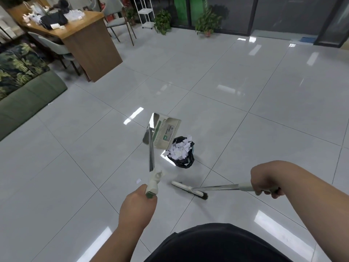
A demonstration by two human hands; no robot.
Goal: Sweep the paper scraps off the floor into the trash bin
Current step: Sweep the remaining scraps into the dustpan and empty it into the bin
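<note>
My left hand [138, 205] grips the white handle of a long-handled metal dustpan [163, 132]. The pan is lifted and tipped over a small trash bin [181, 159] lined with a black bag. White paper scraps [179, 149] are heaped in the bin. My right hand [264, 181] grips the handle of a broom [190, 190], whose white head with dark bristles lies low near the floor, in front of the bin. One small paper scrap [138, 180] lies on the grey tiles left of the dustpan handle.
A wooden desk [85, 35] with clutter and chairs [120, 21] stands at the back left. A green sofa [28, 95] runs along the left edge. Potted plants [162, 21] and a white rack [144, 10] line the far glass wall. Glossy floor tiles spread all around.
</note>
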